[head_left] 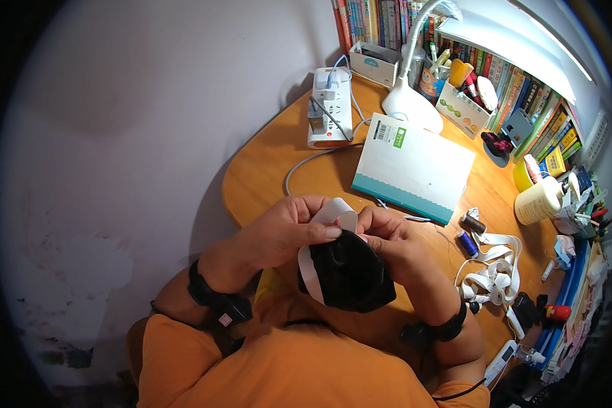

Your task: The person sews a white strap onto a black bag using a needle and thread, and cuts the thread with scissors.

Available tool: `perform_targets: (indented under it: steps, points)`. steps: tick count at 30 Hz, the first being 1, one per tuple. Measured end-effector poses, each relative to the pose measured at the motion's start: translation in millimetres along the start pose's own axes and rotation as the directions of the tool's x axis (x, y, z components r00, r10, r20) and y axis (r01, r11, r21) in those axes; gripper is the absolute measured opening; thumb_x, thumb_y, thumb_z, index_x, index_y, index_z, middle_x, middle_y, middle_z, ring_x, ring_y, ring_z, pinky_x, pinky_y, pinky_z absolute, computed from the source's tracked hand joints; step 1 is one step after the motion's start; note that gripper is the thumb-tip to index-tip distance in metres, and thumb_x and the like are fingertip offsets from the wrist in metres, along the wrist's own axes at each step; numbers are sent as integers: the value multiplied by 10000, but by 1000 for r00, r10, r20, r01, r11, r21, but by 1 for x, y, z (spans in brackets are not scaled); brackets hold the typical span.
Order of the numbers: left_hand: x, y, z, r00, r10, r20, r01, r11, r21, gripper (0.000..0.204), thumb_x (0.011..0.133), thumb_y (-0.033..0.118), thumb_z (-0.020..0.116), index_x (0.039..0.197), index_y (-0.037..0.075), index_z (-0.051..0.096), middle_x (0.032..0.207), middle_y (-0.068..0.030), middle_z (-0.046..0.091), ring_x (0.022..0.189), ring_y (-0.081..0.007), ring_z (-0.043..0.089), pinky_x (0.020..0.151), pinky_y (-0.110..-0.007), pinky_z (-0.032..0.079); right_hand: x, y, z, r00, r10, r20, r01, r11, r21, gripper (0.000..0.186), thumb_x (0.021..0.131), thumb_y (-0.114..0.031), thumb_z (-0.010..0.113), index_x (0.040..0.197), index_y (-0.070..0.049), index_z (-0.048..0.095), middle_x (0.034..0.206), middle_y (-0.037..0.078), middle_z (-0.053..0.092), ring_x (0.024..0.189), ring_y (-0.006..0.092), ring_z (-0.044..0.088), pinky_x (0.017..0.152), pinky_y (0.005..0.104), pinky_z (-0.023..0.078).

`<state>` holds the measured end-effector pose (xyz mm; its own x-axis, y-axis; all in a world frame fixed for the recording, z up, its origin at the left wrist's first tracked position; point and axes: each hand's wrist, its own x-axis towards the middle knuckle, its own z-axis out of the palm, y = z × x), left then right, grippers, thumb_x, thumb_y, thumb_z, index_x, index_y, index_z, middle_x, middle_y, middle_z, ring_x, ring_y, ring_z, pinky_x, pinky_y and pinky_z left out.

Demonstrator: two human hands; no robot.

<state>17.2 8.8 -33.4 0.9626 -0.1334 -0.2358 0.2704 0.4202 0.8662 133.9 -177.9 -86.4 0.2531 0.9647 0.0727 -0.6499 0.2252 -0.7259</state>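
Observation:
A piece of black cloth [353, 275] hangs in front of my chest, above the near edge of the desk. A flat white band [311, 275] runs down its left side and loops up over the top between my hands. My left hand [285, 228] is closed, its thumb and fingers pinching the band near the cloth's upper edge. Facing it, my right hand [391, 238] pinches the top right of the cloth beside the loop. Whether a needle or thread is between the fingertips is too small to make out.
On the wooden desk [258, 183] lie a white and teal book [415, 170], a dark spool [472, 223], a blue thread spool [466, 245] and a heap of white band [500, 272]. A power strip [330, 112], a lamp [411, 105] and a pump bottle [537, 202] stand farther off.

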Motion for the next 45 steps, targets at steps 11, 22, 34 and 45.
perform_targets:
  steps: [11,22,34,45]
  points:
    - [-1,-9,1,991,-15,-136,29,995,100,261,927,164,678,1134,20,612,981,-12,676,864,-65,634,785,-232,520,0,3,0,996,15,-88,-18,999,-33,94,949,-110,644,961,-26,603,903,-6,641,820,50,581,738,194,467]
    - [3,-14,-3,991,-71,-116,61,994,-90,286,939,179,667,1174,25,615,1041,-18,673,913,-78,642,827,-238,524,-1,-25,3,982,-3,-189,-63,936,-346,151,957,-149,659,993,-8,622,908,-17,639,842,35,564,746,196,465]
    - [1,-12,-1,993,-54,-104,54,999,5,307,940,223,669,1180,37,619,1044,-3,671,951,-67,624,862,-240,495,-2,-20,7,988,-5,-155,-44,948,-316,159,958,-170,662,976,-20,613,865,-39,604,789,30,532,698,192,443]
    - [1,-22,-3,988,-40,-152,38,999,-21,294,938,188,665,1174,19,619,1055,-9,659,974,-74,604,908,-254,476,4,-12,15,927,-325,-189,108,712,-694,143,864,-95,725,914,-19,615,855,30,606,790,124,571,711,259,462]
